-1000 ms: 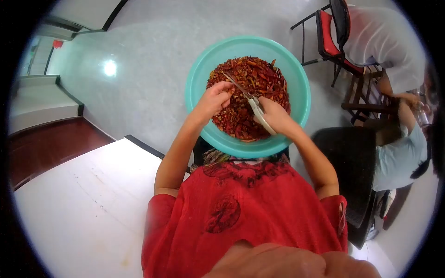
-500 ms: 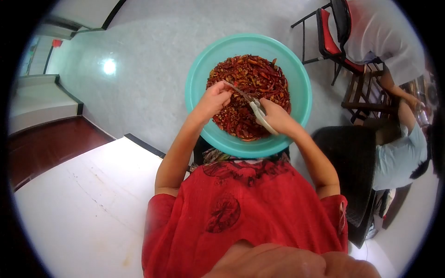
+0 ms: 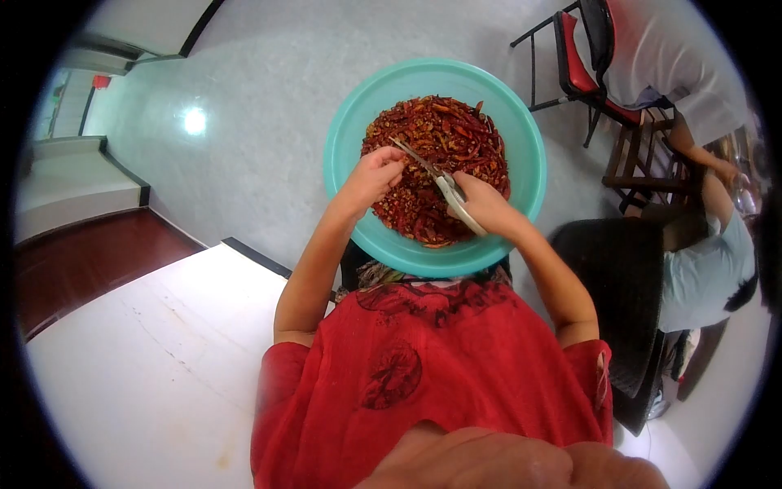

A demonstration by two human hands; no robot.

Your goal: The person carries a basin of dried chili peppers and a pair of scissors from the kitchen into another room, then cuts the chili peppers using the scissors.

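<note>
A wide turquoise basin (image 3: 346,130) holds a heap of dried red chilies (image 3: 456,134), many of them in short pieces with pale seeds among them. My right hand (image 3: 487,204) grips a pair of scissors (image 3: 450,196) by the white handles. Their metal blades reach up and left over the chilies, with the tips just above my left fingertips. My left hand (image 3: 375,175) hovers over the basin's left part, thumb and fingers pinched together. Whatever lies between those fingers is too small and covered to make out.
At the right, one person in a white top is beside a red and black chair (image 3: 577,61); another in a light blue top is beside a black chair back (image 3: 611,301). A wooden stool (image 3: 643,167) stands between. A white surface (image 3: 147,350) lies at my left.
The scissor blades have shifted slightly up and left relative to my left fingers. A red bit seen near the blades earlier no longer shows there. Both hands otherwise stay nearly in place.
</note>
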